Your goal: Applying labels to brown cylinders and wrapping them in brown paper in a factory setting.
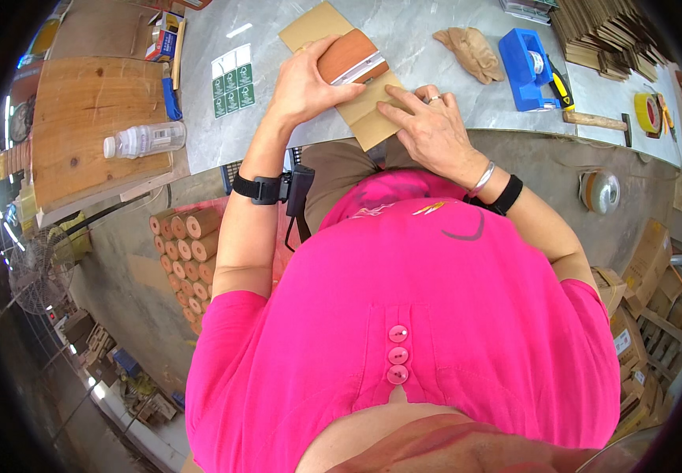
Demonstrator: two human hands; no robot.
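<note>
A reddish-brown, wood-coloured block (350, 54) with a silvery strip along its near edge lies on a long piece of brown cardboard (373, 122). The cardboard shows beyond the block's far side and reaches over the table's front edge. My left hand (303, 85) is closed around the block's left side, thumb by the silvery strip. On the near part of the cardboard, my right hand (434, 128) rests with its index and middle fingers stretched out and apart. Its thumb is mostly hidden. A sheet of green and white labels (233, 82) lies left of my left hand.
Right of my hands are crumpled brown paper (471, 54), a blue tape dispenser (524, 71), a yellow-black cutter (561, 88), a hammer (597, 121) and yellow tape (647, 113). A clear bottle (147, 140) lies at left. Round wooden pieces (191, 251) are stacked below the table.
</note>
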